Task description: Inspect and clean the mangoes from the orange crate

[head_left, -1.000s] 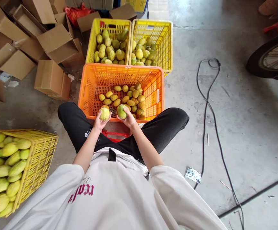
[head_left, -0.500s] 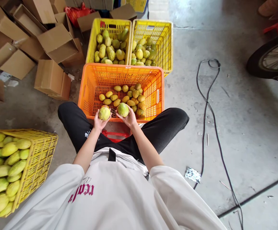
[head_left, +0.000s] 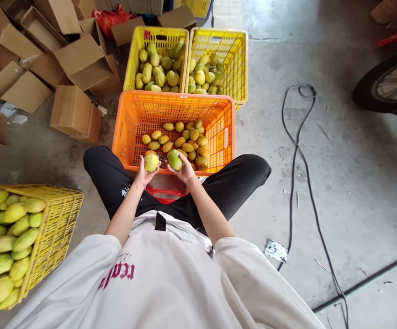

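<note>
Two-handed fruit hold
Left hand [head_left: 145,176] cradled yellow-green fruit [head_left: 150,162]; right hand [head_left: 186,172] grasped green fruit [head_left: 175,160]. Light, even grip pressure seemed advisable.

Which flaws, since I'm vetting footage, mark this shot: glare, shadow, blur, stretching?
Head view: pale glare whitens the concrete floor at the top; head view: floor darkens around the tyre at right; head view: left hand, right hand and the green fruit it holds look fairly sharp; head view: edges seem stretched, as in the yellow crate at lower left.
</note>
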`<state>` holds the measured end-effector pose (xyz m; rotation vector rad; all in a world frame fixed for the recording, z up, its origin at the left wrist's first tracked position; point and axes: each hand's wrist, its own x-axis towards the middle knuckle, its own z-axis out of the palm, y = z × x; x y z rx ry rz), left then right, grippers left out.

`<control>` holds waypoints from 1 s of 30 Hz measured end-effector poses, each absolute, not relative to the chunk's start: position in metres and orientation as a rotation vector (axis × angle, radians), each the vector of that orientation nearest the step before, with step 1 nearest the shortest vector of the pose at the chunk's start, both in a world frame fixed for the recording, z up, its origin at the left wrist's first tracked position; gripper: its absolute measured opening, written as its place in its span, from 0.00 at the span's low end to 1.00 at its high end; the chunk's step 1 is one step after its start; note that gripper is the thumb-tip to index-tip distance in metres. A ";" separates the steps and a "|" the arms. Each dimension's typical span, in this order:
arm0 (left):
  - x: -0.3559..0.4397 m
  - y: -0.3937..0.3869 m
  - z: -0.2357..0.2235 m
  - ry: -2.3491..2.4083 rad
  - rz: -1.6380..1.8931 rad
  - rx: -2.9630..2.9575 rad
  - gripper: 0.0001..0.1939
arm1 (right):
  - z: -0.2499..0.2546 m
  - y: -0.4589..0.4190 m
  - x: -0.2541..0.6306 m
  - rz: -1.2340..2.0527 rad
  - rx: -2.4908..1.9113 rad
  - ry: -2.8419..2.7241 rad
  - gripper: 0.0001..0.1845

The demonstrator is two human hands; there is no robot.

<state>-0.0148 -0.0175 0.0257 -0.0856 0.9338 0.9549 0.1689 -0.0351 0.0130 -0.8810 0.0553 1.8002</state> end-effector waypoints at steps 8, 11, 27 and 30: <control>-0.015 -0.018 0.029 0.928 1.009 -0.072 0.19 | 0.015 -0.031 0.171 1.838 -0.851 0.077 0.14; -0.015 -0.020 0.028 0.919 1.022 -0.026 0.16 | 0.014 -0.031 0.170 1.790 -0.834 0.083 0.15; -0.012 -0.019 0.017 1.054 0.912 -0.031 0.18 | 0.013 -0.035 0.169 1.797 -0.802 0.011 0.15; -0.013 -0.018 0.021 1.032 0.923 -0.060 0.23 | 0.012 -0.035 0.168 1.779 -0.840 -0.003 0.17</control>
